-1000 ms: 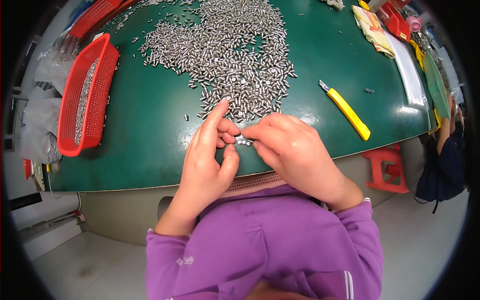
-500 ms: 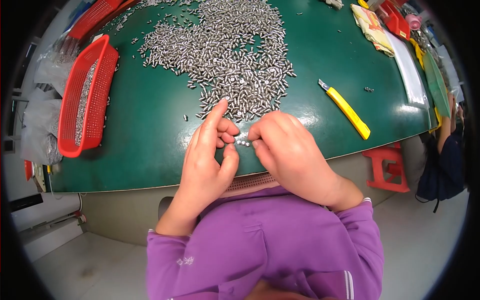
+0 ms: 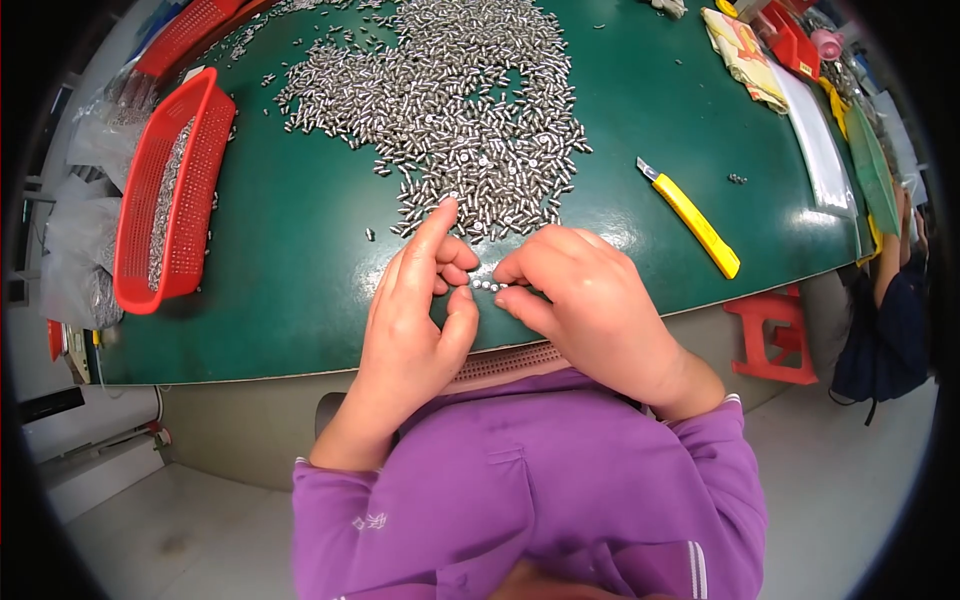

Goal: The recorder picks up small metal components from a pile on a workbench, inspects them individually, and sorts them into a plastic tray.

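Observation:
Between my hands a short row of small silver metal pins (image 3: 485, 285) stands close to the table's near edge, their round ends showing. My left hand (image 3: 415, 300) is beside the row's left end. Its index finger points forward, the other fingers are curled, and the thumb stays apart from them. My right hand (image 3: 590, 300) pinches at the row's right end with thumb and index finger, a pin partly visible between the tips. Just beyond my fingers spreads a large heap of similar metal pins (image 3: 480, 130).
A red perforated basket (image 3: 210, 190) with more pins stands on the left of the green table (image 3: 290, 260). A yellow utility knife (image 3: 695, 222), blade out, lies at the right. Farther right are a few pins (image 3: 737, 179) and clear plastic bags (image 3: 815, 140). A red stool (image 3: 775, 338) stands below.
My right thumb and index finger have shifted slightly and closed on the row's right end, where another pin now shows. My left hand has hardly moved.

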Demonstrator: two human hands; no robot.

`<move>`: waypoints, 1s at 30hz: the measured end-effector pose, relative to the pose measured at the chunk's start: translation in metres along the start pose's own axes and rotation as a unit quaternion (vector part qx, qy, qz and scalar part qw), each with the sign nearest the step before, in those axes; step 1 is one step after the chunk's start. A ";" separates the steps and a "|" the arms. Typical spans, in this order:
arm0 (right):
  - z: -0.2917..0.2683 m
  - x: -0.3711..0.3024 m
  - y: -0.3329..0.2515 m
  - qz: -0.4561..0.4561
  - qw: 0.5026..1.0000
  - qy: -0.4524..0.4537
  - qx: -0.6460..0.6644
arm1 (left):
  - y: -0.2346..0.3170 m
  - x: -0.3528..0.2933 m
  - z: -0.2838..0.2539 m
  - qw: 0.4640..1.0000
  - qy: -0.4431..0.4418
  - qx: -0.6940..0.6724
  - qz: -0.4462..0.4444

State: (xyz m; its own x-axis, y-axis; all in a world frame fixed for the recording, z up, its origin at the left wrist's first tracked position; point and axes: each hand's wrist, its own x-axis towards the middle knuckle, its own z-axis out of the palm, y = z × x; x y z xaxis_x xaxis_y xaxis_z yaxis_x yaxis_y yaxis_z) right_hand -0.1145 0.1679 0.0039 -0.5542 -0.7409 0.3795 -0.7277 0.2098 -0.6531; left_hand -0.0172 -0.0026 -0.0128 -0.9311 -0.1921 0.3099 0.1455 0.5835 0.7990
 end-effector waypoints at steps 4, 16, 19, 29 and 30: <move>-0.001 0.002 -0.001 0.003 1.000 -0.020 -0.004 | 0.000 0.000 0.000 1.000 0.002 0.004 0.002; 0.007 0.004 -0.006 0.009 1.000 -0.018 0.009 | -0.012 -0.004 0.001 0.991 0.039 -0.127 -0.024; 0.012 0.005 -0.002 -0.030 0.999 -0.030 0.016 | -0.012 -0.003 0.000 0.988 0.061 -0.139 -0.029; -0.015 -0.024 -0.008 -0.039 0.988 -0.138 0.051 | -0.005 -0.004 0.002 0.997 0.047 -0.052 -0.025; -0.016 -0.024 -0.007 -0.041 0.991 -0.112 0.057 | -0.002 -0.002 0.004 0.997 0.047 -0.052 -0.024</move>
State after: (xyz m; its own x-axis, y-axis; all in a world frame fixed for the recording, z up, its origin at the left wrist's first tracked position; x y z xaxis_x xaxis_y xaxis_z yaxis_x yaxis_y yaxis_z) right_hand -0.1028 0.1946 0.0096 -0.3819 -0.8783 0.2875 -0.7094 0.0793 -0.7003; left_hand -0.0168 -0.0008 -0.0172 -0.9032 -0.2937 0.3130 0.1403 0.4870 0.8620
